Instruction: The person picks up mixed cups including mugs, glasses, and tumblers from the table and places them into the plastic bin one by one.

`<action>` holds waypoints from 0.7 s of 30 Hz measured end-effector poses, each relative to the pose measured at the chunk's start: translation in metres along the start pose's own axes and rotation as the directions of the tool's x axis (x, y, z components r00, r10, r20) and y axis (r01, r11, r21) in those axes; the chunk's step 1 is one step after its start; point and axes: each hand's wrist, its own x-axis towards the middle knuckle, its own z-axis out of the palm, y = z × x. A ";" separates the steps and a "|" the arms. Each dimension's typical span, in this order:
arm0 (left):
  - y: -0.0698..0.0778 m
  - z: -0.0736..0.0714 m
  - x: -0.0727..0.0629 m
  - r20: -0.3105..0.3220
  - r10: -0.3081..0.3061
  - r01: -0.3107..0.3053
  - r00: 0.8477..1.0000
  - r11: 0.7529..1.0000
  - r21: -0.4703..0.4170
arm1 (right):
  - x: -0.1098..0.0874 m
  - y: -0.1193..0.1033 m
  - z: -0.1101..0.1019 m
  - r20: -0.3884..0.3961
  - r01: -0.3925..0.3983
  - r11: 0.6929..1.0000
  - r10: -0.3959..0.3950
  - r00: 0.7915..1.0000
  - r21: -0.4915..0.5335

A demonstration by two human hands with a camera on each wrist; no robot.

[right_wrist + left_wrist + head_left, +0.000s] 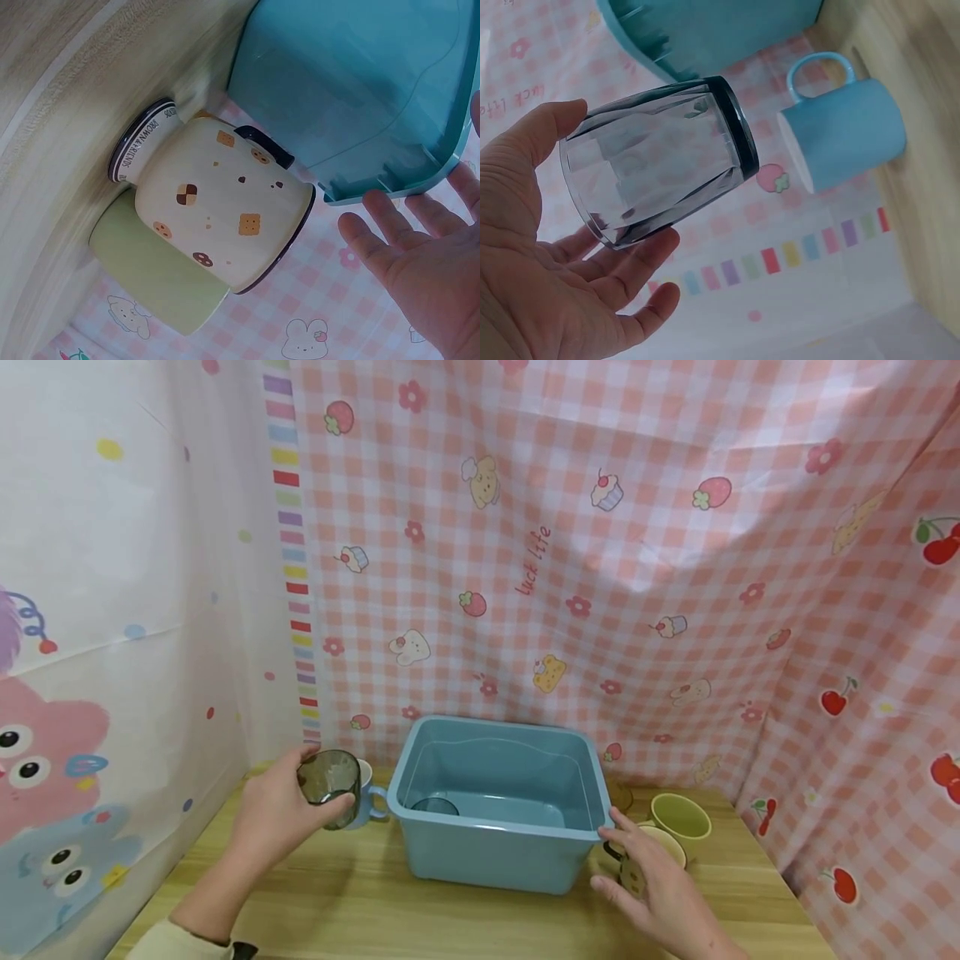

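Note:
My left hand holds a dark see-through glass tumbler between thumb and fingers, in the air left of a blue plastic tub. The tumbler is tilted, its rim toward the palm in the left wrist view. Beyond it a light blue mug stands on the table. Another dark glass is inside the tub at the left, partly hidden by the front rim. My right hand has its fingers extended at the tub's right rim. Close by stands a cream mug with cookie pictures, partly covered by that hand in the head view.
A yellow-green cup stands behind the cream mug on the right. An amber glass shows partly behind the tub's right corner. Pink checked cloth hangs behind the wooden table, with a white printed cloth on the left.

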 end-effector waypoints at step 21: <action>0.025 -0.031 0.014 -0.006 0.051 -0.051 0.999 0.999 -0.002 | 0.001 -0.001 -0.002 -0.012 0.018 1.000 -0.018 1.000 0.006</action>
